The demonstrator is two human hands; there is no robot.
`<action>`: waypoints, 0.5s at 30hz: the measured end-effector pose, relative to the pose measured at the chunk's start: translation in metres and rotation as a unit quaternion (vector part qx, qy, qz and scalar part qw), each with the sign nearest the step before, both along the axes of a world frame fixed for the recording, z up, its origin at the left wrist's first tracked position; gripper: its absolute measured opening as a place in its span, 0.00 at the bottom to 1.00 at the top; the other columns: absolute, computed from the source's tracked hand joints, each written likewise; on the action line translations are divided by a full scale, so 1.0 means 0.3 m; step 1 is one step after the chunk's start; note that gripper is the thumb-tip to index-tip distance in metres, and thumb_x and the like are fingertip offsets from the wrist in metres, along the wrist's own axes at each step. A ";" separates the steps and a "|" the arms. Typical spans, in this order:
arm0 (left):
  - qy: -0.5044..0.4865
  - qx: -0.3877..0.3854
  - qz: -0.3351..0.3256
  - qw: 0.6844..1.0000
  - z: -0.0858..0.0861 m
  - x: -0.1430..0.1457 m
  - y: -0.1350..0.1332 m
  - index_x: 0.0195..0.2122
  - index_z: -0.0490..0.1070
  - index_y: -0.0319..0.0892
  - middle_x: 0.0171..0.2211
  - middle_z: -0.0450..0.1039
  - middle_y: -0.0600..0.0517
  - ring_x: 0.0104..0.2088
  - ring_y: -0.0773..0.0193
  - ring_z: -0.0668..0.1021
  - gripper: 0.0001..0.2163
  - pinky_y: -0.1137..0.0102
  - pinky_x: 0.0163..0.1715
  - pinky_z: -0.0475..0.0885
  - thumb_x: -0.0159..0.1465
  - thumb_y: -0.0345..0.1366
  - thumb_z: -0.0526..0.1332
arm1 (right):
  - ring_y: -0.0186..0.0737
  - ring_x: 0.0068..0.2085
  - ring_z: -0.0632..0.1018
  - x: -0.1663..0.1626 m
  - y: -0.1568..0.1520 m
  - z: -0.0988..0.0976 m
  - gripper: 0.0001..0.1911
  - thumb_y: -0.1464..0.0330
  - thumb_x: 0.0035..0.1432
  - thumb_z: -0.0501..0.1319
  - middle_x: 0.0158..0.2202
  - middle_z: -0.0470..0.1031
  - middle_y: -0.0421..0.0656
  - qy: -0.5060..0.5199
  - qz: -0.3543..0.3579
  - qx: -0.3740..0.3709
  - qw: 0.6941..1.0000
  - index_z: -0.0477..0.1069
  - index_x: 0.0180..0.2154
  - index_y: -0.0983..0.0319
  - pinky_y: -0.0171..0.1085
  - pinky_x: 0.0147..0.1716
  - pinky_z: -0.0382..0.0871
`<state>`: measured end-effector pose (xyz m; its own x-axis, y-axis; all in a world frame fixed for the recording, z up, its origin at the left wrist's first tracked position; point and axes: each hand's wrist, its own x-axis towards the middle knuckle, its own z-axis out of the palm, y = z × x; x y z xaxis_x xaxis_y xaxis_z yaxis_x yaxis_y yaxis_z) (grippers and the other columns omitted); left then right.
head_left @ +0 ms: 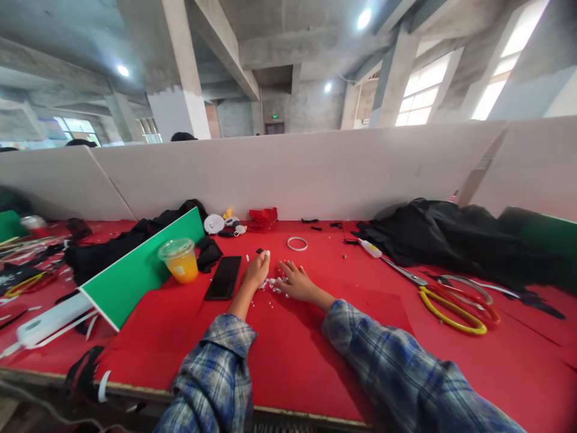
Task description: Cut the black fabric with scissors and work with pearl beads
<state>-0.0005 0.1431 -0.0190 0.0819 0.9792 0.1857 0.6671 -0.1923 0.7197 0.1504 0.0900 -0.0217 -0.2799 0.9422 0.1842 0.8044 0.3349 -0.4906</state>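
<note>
My right hand [296, 282] lies palm down on the red tabletop [288, 361], its fingers spread over a scatter of small white bits [271, 285]. Facing it from the other side of the bits, my left hand [256, 272] rests on its edge, fingers stretched forward and nothing visible in it. The bits are too small to name exactly; some are hidden under my right fingers. Just left of my left hand lies a black phone [224, 278]. Beyond my hands, a thin white ring [297, 243] lies flat on the table.
A plastic cup of orange drink [181, 261] stands by a green board [148, 264] on the left. To the right lie yellow-handled scissors [451, 313], red-handled scissors [489, 307], a small white bottle [370, 248] and heaped black fabric [433, 234]. A white partition [288, 174] closes the back.
</note>
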 end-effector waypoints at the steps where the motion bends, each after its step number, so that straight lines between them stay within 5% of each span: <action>1: -0.007 -0.003 -0.007 1.000 0.002 0.001 0.004 0.56 0.65 0.41 0.55 0.69 0.45 0.57 0.56 0.69 0.20 0.64 0.56 0.63 0.68 0.40 0.45 | 0.56 0.65 0.55 -0.004 0.010 -0.005 0.32 0.58 0.58 0.56 0.62 0.57 0.59 0.001 0.004 0.004 1.000 0.56 0.61 0.65 0.57 0.60 0.48; 7: -0.071 -0.012 -0.044 0.996 0.004 0.008 0.001 0.51 0.71 0.43 0.50 0.74 0.47 0.55 0.56 0.72 0.17 0.65 0.54 0.65 0.64 0.39 0.51 | 0.47 0.57 0.68 -0.026 0.053 0.002 0.22 0.66 0.62 0.51 0.55 0.69 0.54 0.029 0.062 0.030 0.997 0.61 0.56 0.65 0.47 0.58 0.56; 15: -0.207 -0.034 -0.046 0.977 -0.001 0.015 -0.036 0.40 0.76 0.43 0.38 0.80 0.45 0.48 0.52 0.77 0.15 0.62 0.51 0.67 0.65 0.41 0.50 | 0.44 0.42 0.77 0.002 -0.011 0.026 0.22 0.68 0.60 0.54 0.45 0.76 0.51 0.055 0.110 0.004 0.992 0.62 0.56 0.65 0.39 0.42 0.68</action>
